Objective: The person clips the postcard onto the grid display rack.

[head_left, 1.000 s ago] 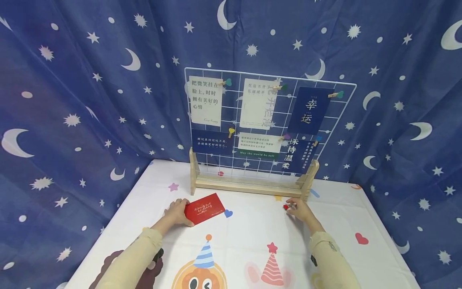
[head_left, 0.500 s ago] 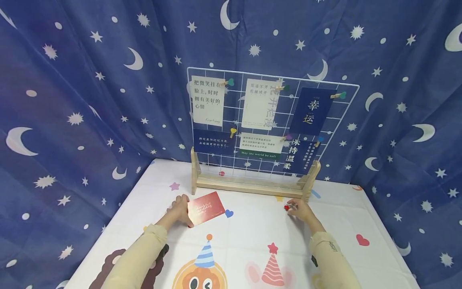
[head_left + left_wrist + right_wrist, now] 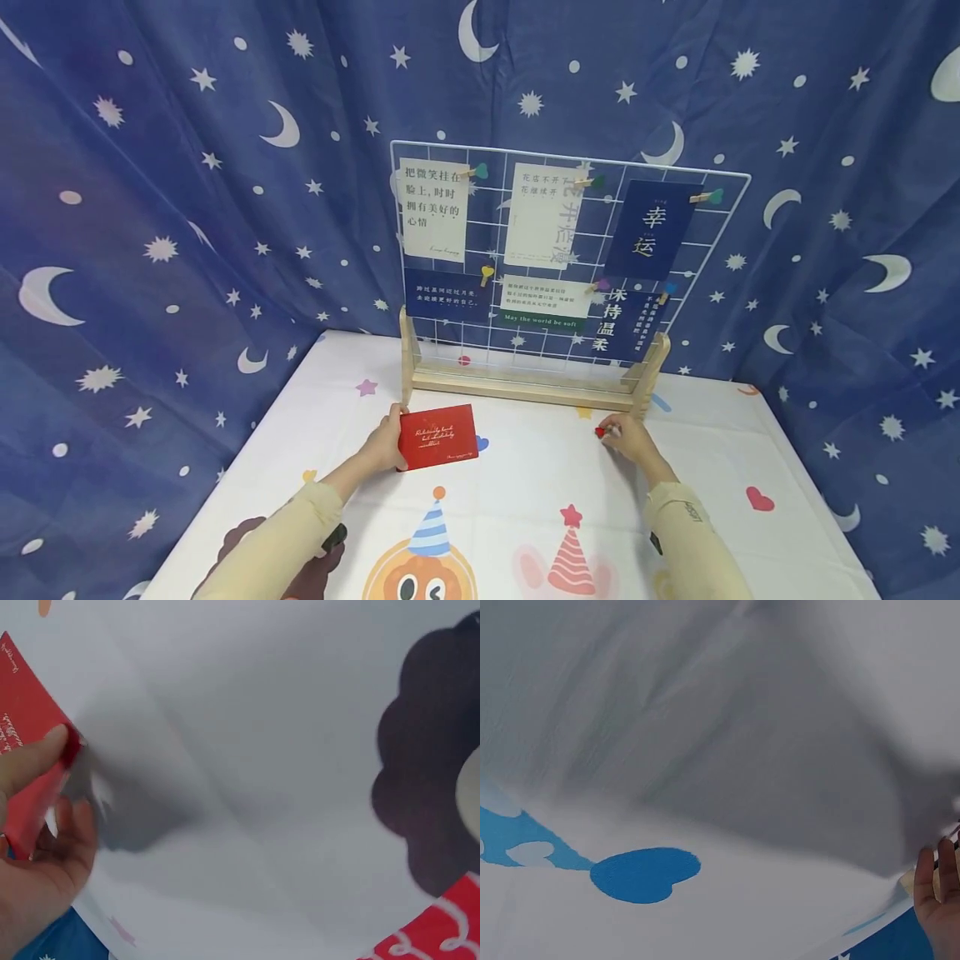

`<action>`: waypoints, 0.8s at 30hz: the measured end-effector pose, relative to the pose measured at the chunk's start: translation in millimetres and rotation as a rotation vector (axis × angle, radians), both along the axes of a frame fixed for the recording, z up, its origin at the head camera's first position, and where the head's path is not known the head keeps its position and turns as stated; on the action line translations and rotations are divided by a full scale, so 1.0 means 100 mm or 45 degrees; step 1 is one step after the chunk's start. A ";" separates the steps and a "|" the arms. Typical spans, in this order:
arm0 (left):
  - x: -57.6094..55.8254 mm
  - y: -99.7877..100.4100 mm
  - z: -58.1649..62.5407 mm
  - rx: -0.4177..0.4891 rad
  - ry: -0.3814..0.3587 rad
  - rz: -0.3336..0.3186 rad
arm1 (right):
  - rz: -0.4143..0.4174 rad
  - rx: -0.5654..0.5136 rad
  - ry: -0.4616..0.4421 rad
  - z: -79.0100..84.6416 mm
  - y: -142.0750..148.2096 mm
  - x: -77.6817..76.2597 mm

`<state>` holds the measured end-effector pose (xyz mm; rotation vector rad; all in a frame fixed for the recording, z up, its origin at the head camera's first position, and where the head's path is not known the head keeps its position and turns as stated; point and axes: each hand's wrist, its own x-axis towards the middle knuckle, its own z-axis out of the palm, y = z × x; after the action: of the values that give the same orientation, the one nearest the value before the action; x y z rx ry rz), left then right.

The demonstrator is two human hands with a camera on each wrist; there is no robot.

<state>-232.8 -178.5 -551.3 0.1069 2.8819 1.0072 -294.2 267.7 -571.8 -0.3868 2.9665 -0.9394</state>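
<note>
My left hand [image 3: 385,443] grips the left edge of a red card [image 3: 439,437] printed with pale script, low in front of the rack. In the left wrist view, the thumb lies on the face of the red card [image 3: 28,712] near a corner, with the other fingers behind it. Farther right, my right hand [image 3: 630,437] pinches a small clip with a red heart [image 3: 600,432], close to the rack's right foot. Most of that clip is hidden by the fingers. Only a few fingers of the right hand [image 3: 939,889] show in the right wrist view.
A white wire grid [image 3: 487,346] stands in a wooden base [image 3: 517,389] behind both hands. Several cards hang on it, such as a white card [image 3: 435,212] and a navy card [image 3: 648,233], with small heart clips. A patterned white cloth [image 3: 525,500] covers the table; a starry curtain [image 3: 187,275] surrounds it.
The left hand has shifted a little right and turned the red card clockwise, so its long edges lie more level. The right hand stays nearly in place with the clip.
</note>
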 end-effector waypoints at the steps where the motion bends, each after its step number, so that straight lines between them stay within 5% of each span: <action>1: 0.01 0.00 0.00 0.040 0.001 0.001 | 0.000 0.004 0.014 0.00 -0.01 0.00; 10: 0.05 0.02 -0.06 0.385 0.018 0.008 | -0.109 0.100 0.008 -0.01 -0.05 0.01; 16: 0.05 0.06 -0.07 0.628 -0.101 0.143 | -0.114 0.078 0.035 0.00 -0.06 0.04; 20: 0.04 0.08 -0.04 0.642 -0.161 0.214 | -0.145 0.069 0.020 -0.01 -0.08 0.06; 24: 0.03 0.13 -0.06 0.582 -0.105 0.189 | -0.165 0.069 0.022 0.00 -0.07 0.08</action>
<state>-229.4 -165.7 -557.4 -0.1181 2.5634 1.6384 -285.9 260.7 -571.7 -0.2052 3.0573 -0.8669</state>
